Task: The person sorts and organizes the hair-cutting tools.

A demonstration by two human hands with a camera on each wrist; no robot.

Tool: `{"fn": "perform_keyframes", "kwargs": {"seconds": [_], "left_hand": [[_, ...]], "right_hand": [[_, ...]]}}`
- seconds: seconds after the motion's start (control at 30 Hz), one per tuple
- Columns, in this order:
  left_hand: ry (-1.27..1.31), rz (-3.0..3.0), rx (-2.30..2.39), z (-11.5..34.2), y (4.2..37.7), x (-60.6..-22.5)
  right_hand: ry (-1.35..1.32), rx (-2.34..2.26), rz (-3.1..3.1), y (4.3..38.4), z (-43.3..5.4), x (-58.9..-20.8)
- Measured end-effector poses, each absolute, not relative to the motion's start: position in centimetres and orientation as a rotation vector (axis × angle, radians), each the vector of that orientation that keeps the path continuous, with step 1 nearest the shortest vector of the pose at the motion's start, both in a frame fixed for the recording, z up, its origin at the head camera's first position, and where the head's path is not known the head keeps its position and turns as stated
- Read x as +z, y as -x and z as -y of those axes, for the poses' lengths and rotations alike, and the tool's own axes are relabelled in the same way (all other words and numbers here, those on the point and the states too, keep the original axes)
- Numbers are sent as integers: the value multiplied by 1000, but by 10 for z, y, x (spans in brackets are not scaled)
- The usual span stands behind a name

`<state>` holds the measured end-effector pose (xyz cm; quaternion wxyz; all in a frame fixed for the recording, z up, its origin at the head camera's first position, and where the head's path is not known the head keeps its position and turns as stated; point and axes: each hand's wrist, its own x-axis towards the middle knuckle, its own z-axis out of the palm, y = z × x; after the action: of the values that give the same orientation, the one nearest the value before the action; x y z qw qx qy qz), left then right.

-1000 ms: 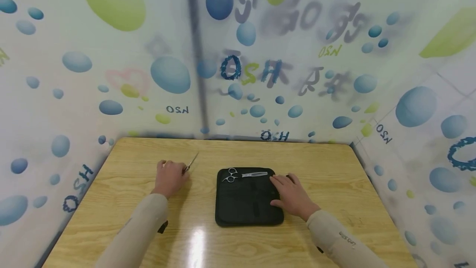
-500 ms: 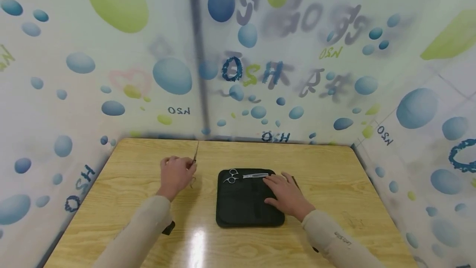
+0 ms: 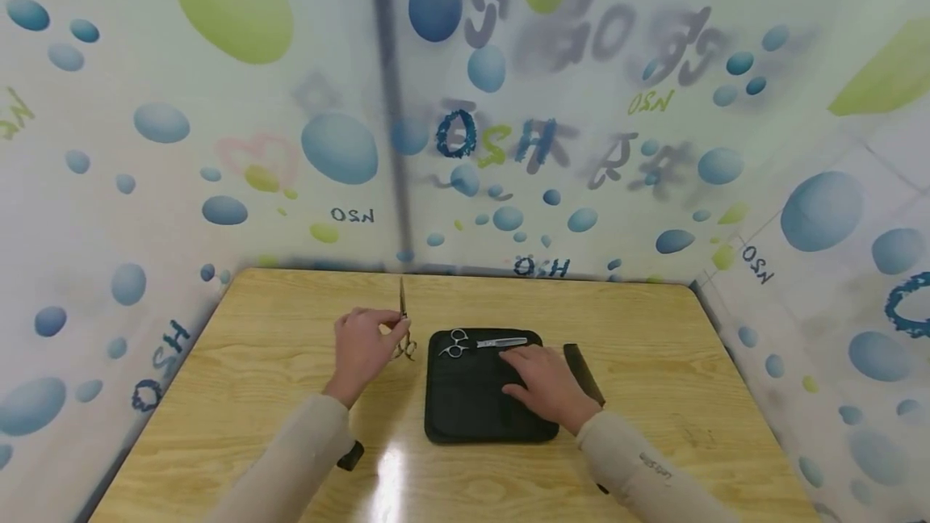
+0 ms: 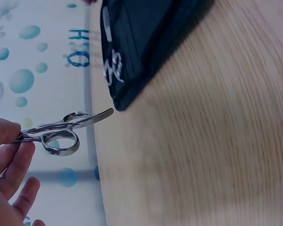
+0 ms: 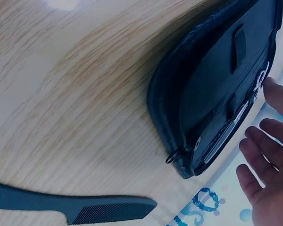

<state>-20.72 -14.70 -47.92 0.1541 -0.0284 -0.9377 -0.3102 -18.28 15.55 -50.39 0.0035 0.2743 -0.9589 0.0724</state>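
In the head view my left hand [image 3: 365, 353] pinches a pair of steel hairdressing scissors [image 3: 403, 301] between thumb and fingertips, left of the black zip case [image 3: 465, 406]. The blades point toward the back wall. The left wrist view shows the finger rings and curved finger rest of these scissors [image 4: 73, 125] sticking out from the grip. Another silver pair, thinning scissors [image 3: 501, 342], lies along the case's far edge, toothed blade to the right. Over the right part of the case, my right hand [image 3: 546, 382] hovers with fingers relaxed and spread, holding nothing.
A black comb [image 5: 113, 210] lies on the wooden table [image 3: 291, 321], right of the case and partly behind my right hand in the head view. A patterned wall [image 3: 349, 248] stands at the table's back edge, with side walls left and right.
My left hand has lifted the scissors and carried them right, toward the case, their blades turning upright in view. My right hand has slid left over the case, uncovering the comb.
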Motion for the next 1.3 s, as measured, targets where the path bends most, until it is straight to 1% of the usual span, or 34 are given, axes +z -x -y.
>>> {"fn": "perform_keyframes", "kwargs": {"seconds": [0.23, 0.47, 0.7, 1.3], "left_hand": [[126, 2585, -1011, 129, 205, -476], [20, 2610, -1260, 108, 203, -485], [-20, 2624, -1414, 87, 195, -488], [-97, 2619, -1592, 55, 187, -507]], "right_hand": [[-898, 259, 2953, 183, -145, -501], [-845, 337, 2874, 190, -133, -495], [-778, 317, 2755, 187, -120, -491], [-675, 366, 2727, 181, -108, -496]]}}
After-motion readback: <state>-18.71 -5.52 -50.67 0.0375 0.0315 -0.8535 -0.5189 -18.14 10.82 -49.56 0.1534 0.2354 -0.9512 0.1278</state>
